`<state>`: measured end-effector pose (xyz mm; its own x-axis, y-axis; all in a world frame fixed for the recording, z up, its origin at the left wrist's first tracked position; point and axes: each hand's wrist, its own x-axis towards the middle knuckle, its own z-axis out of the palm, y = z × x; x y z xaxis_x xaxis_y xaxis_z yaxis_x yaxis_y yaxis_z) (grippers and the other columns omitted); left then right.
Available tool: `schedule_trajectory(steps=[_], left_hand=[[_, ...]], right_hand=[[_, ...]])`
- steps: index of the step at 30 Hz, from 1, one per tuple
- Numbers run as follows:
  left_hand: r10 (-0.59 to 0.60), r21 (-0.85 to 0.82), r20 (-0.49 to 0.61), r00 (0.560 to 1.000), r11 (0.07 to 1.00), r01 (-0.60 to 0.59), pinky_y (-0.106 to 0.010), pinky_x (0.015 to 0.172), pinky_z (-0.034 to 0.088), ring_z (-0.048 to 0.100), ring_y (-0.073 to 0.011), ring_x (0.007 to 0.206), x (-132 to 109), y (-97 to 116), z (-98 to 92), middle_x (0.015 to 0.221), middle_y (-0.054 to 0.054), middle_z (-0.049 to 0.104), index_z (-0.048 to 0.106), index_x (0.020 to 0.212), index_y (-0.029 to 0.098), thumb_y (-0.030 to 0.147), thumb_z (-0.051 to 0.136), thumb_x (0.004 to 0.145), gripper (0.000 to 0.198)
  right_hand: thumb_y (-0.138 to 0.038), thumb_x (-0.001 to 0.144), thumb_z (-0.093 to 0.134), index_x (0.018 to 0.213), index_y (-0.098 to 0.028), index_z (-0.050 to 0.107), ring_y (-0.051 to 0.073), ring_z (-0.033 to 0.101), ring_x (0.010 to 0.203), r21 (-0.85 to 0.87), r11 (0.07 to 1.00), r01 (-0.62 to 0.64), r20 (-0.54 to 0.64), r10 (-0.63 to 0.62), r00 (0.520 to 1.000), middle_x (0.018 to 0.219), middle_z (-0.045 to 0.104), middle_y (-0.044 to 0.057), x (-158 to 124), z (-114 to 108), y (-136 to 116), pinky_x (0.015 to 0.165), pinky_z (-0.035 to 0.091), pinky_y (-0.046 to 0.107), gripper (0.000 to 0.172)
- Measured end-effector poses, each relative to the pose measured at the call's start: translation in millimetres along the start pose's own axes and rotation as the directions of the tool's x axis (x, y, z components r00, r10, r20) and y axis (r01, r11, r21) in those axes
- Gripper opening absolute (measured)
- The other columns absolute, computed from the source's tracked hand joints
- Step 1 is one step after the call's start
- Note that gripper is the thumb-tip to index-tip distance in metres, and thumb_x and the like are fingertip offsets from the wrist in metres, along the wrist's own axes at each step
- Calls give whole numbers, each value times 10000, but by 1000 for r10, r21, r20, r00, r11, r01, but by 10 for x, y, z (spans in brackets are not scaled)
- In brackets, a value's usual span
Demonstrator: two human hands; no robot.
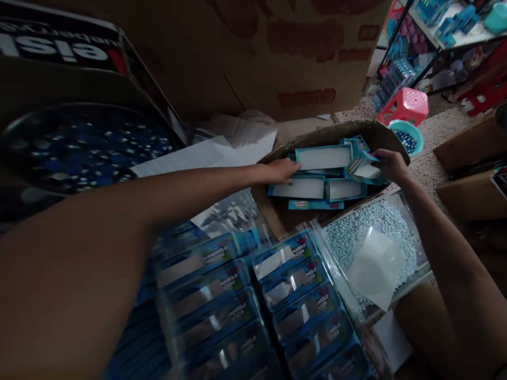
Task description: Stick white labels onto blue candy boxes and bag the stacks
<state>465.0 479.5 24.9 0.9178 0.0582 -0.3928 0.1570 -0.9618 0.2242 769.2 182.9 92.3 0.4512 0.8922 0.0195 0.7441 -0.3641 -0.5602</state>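
An open cardboard carton [273,224] holds several small blue boxes with white insides, some marked "Caramelo Macizo". My left hand [282,171] reaches over its left side, fingers stretched out and somewhat apart, touching the boxes. Near those fingertips lie a long open box [325,158] and another open box [303,188] below it. At the carton's right end my right hand [391,164] is closed on the edge of a tilted blue candy box [365,168]. Part of that grip is hidden behind the fingers.
Clear-wrapped packs of blue boxes [297,306] fill the front. A tray of pale blue pellets [344,237] with a white scoop-like piece [376,266] stands right of them. A tub of blue wrapped candies [91,142] is left. Behind are a large carton [253,63] and pink stool [410,103].
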Motion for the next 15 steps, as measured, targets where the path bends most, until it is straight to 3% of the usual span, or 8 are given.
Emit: schedule_trajectory(steps=[2, 5, 8, 10, 12, 15], left_hand=[[-9, 44, 16, 1000, 999, 8, -336, 870, 496, 683, -300, 1085, 72, 28, 64, 1240, -181, 702, 623, 1335, 166, 218, 697, 883, 461], [-25, 117, -40, 999, 993, 29, -354, 838, 495, 696, -301, 1059, 12, 54, -27, 1158, -167, 725, 671, 1313, 181, 120, 533, 937, 405], [-32, 168, -108, 994, 985, 50, -371, 885, 508, 670, -309, 1143, -191, 96, -306, 1188, -150, 736, 685, 1366, 194, 54, 510, 922, 498], [17, 199, -111, 994, 980, 5, -358, 949, 507, 620, -283, 1234, -360, 130, -536, 1280, -115, 725, 633, 1465, 212, -20, 499, 887, 637], [62, 242, -88, 994, 969, -39, -345, 995, 499, 572, -246, 1279, -534, 134, -758, 1346, -79, 700, 551, 1555, 233, -73, 442, 888, 742], [92, 330, -73, 993, 942, -62, -383, 1070, 465, 549, -222, 1293, -832, 23, -1047, 1206, -66, 690, 572, 1528, 195, -34, 348, 976, 638]], right_hand=[[-429, 812, 747, 1018, -180, 761, 211, 659, 867, 227, 974, -15, -34, 23, 999, 909, 735, 12, 0, -134, 23, 815, 531, 326, 324], [-476, 823, 767, 1035, -193, 772, 223, 677, 925, 302, 953, 6, 126, -46, 991, 972, 757, 28, -16, -112, -48, 863, 555, 344, 354], [-329, 807, 805, 1042, -225, 794, 262, 692, 1023, -15, 993, 115, 392, -100, 914, 1052, 784, 54, 4, 172, -199, 932, 535, 358, 258], [-228, 780, 824, 1115, -247, 778, 278, 696, 1040, -277, 944, 177, 515, -9, 857, 1094, 786, 68, 26, 426, -298, 900, 520, 346, 338], [-215, 759, 862, 1264, -240, 709, 290, 697, 1035, -425, 886, 186, 539, 83, 839, 1145, 774, 96, 35, 653, -365, 853, 506, 337, 528], [-256, 726, 918, 1399, -193, 594, 326, 662, 1104, -474, 860, 188, 496, 84, 864, 1210, 752, 148, 30, 846, -383, 900, 482, 369, 749]])
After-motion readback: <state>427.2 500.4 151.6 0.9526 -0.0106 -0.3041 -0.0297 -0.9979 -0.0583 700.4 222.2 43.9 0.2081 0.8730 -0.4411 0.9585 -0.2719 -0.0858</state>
